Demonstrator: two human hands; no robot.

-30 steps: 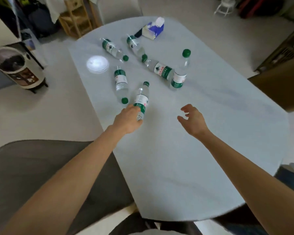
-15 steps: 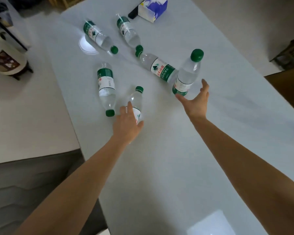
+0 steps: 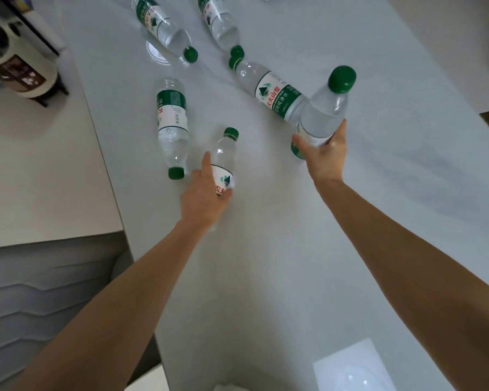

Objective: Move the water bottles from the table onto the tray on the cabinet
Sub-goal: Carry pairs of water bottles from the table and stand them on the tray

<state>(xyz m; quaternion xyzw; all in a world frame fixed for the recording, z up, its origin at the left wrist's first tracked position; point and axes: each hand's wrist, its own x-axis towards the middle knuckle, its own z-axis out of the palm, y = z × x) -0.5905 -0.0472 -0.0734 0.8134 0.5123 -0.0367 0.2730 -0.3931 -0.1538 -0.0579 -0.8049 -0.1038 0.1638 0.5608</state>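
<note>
Several clear water bottles with green caps and green-white labels are on the pale table. My left hand grips the lower part of a small bottle lying with its cap pointing away from me. My right hand is wrapped round the base of an upright bottle. A lying bottle touches that upright one. Another bottle lies left of my left hand, cap toward me. Two more bottles lie at the far end. The tray and cabinet are out of view.
A round white appliance stands on the floor to the left of the table. A grey upholstered seat is at the lower left. A bright light patch shines on the near table surface.
My right hand reached forward and closed round the upright bottle's base. My left hand stayed on the small lying bottle. The camera moved closer over the table.
</note>
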